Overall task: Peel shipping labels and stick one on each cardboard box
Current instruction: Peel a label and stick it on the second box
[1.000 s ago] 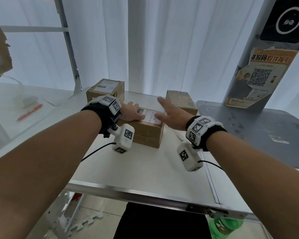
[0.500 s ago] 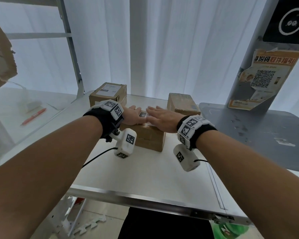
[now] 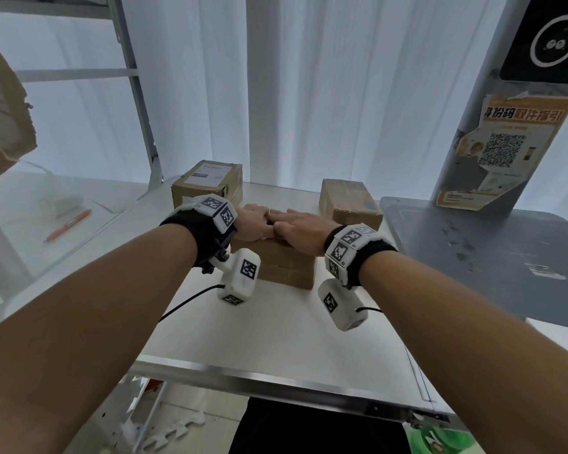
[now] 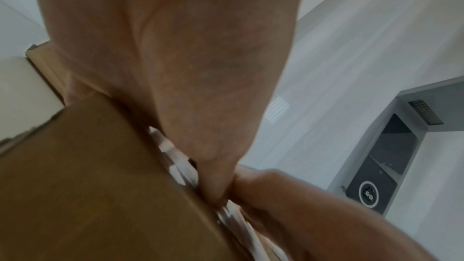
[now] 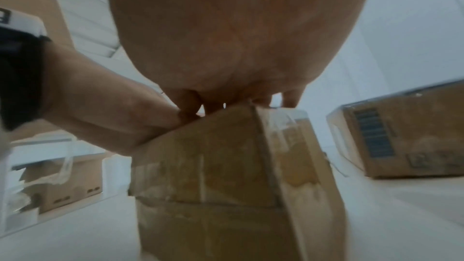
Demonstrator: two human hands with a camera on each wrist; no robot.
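A cardboard box [image 3: 276, 263] sits mid-table. My left hand [image 3: 254, 221] and right hand [image 3: 297, 224] both lie flat on its top, side by side and touching. The white shipping label [image 4: 180, 154] lies under them; only a strip of it shows in the left wrist view, beside my left thumb. From the right wrist view the same box [image 5: 213, 176] stands right below my palm. A second box [image 3: 207, 183] at the back left carries a white label on top. A third box [image 3: 348, 203] at the back right shows no label on its top.
A grey kiosk base [image 3: 489, 257] with a poster-covered post [image 3: 505, 142] fills the right side. An orange pen [image 3: 68, 226] lies on the glass surface at left. A metal shelf upright [image 3: 138, 109] rises behind the left box. The table's metal front edge [image 3: 276, 385] is near me.
My right hand has slid left across the top of the middle box until it meets my left hand, covering the label. The left hand has stayed on the box.
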